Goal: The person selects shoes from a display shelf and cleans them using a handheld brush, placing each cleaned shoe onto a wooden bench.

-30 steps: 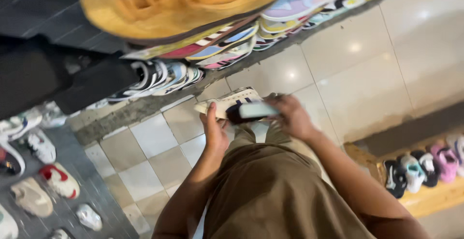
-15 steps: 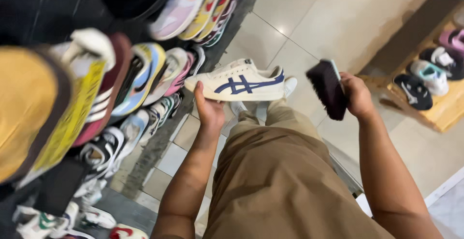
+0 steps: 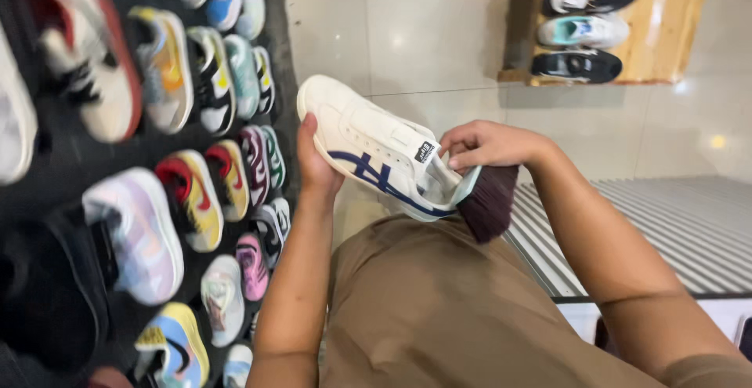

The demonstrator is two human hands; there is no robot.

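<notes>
**Cream sneaker held up beside the shoe wall, brush at its heel**

The left hand [image 3: 316,170] holds a cream sneaker [image 3: 376,153] with dark blue side stripes, gripping it from below near the toe; the thumb lies up along the sole edge and the fingers are wrapped behind the shoe, out of sight. The sneaker is in the air in front of the person's chest, tilted with its toe up and to the left and its heel down toward the right.

The right hand [image 3: 489,143] is at the heel end, its fingers curled closed around the pale handle of a brush [image 3: 484,198] with dark bristles. The bristles hang just under the heel; motion blur makes it hard to say whether they touch the shoe or only sit close against it.

To the left, a dark display wall [image 3: 47,278] carries rows of coloured sneakers. Beyond the hands lies a glossy tiled floor [image 3: 407,35], and at the top right a wooden shelf [image 3: 674,27] bears a few more shoes. A ribbed metal grate [image 3: 674,231] runs under the right forearm.
</notes>
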